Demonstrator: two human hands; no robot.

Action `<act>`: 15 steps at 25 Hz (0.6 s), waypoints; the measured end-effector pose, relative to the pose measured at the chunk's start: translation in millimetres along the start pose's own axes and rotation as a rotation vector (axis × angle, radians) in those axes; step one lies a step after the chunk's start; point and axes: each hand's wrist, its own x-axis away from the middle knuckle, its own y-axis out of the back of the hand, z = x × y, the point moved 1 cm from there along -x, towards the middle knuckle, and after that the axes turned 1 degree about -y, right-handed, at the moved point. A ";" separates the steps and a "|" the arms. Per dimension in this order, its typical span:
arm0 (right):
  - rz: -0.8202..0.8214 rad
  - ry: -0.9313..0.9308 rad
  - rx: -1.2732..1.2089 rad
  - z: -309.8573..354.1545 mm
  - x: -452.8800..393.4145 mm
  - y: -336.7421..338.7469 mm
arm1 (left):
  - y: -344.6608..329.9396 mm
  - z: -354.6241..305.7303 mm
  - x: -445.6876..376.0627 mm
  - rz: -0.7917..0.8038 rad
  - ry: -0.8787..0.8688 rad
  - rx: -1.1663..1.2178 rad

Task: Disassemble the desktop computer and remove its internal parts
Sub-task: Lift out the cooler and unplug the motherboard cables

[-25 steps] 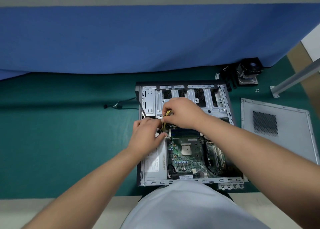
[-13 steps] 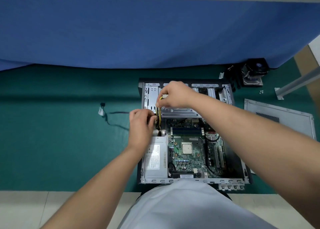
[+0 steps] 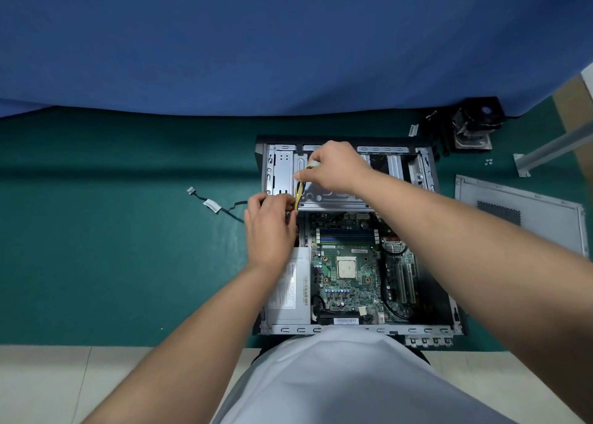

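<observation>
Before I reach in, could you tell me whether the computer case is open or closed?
Open: the side panel lies on the mat beside the case, and the motherboard is exposed.

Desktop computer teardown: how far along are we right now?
Done: the grey metal side panel lies off to the right, a black CPU cooler fan and a loose black cable sit on the green mat. In hand: right hand and left hand hold the yellow-black power cable bundle. Left: green motherboard and silver power supply box.
</observation>
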 end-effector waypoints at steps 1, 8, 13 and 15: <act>-0.002 -0.011 -0.001 -2.8 -0.6 -0.1 | 0.4 0.5 0.4 -0.003 -0.017 -0.010; 0.011 -0.110 -0.006 -11.2 -4.8 -1.6 | -0.2 4.9 -0.9 0.015 -0.181 -0.167; -0.006 -0.150 0.011 -5.8 -12.6 -5.8 | 8.9 17.4 -21.5 0.117 -0.466 -0.326; -0.016 -0.159 0.000 -5.6 -14.1 -10.7 | 10.5 20.0 -29.5 0.161 -0.556 -0.428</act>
